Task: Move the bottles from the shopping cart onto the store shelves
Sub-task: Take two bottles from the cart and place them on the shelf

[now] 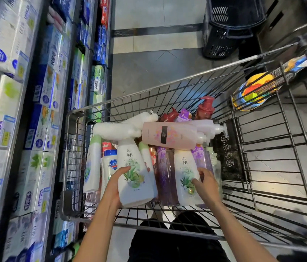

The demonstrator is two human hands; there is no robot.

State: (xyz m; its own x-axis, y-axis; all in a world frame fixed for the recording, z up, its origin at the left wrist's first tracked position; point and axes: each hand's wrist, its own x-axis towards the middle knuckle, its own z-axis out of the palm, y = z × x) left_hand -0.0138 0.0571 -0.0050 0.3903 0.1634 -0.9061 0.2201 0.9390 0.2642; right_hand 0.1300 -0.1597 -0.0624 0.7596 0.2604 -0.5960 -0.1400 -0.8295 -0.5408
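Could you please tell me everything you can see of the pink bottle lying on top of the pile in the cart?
The pink bottle is translucent plastic with a pale flower print and a dark vertical label strip. It lies on its side across the heap in the shopping cart, pump end toward the right, resting on the tops of bottles beneath, beside white pump bottles. Neither hand touches it.
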